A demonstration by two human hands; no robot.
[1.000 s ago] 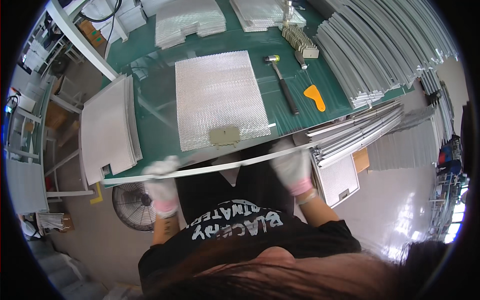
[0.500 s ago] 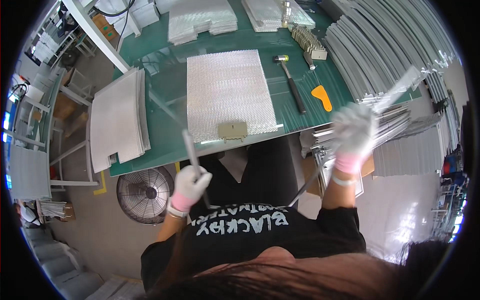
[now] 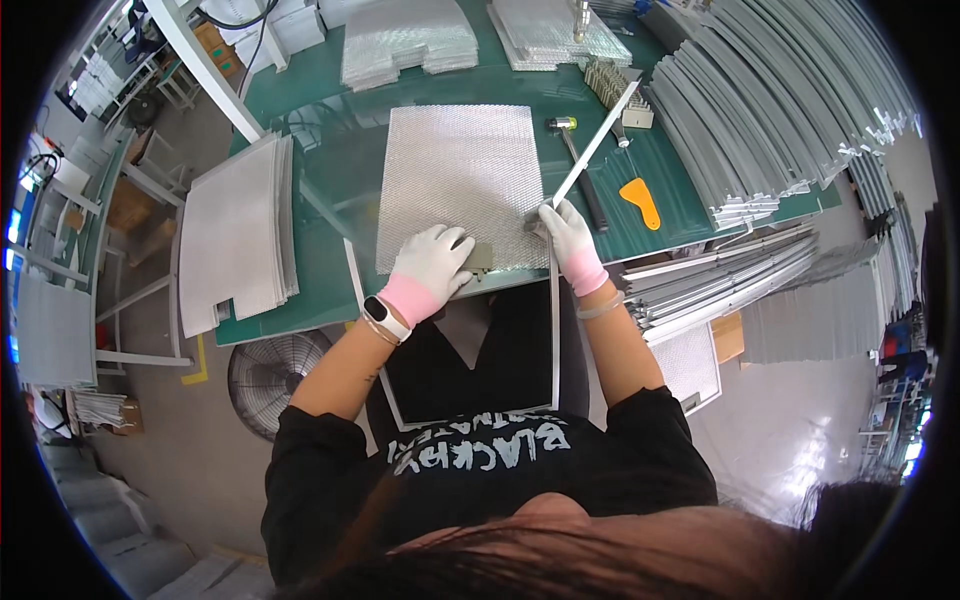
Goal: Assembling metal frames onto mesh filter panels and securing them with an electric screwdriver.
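Note:
A silvery mesh panel (image 3: 460, 160) lies flat on the green table in front of me. At its near edge sits a small beige notched piece (image 3: 482, 260). My left hand (image 3: 425, 268), in a white glove with a pink cuff, has its fingers and thumb around the left part of that piece, which they hide. My right hand (image 3: 570, 240), gloved alike, grips a slim pale metal strip (image 3: 600, 140) by its lower end, at the panel's near right corner. The strip slants up and right over the hammer. A thin U-shaped metal frame (image 3: 555, 345) rests across my lap, below the hands.
Right of the panel lie a hammer (image 3: 590, 190), an orange scraper (image 3: 640, 203) and a row of beige pieces (image 3: 608, 90). Metal strips (image 3: 770, 110) are stacked at the right. Mesh panels (image 3: 235, 230) stand at the left; a floor fan (image 3: 270, 385) is below.
My left hand has moved from the frame's side up to the beige piece. My right hand has come left from the stacked strips with one strip. The U-shaped frame now lies against my lap.

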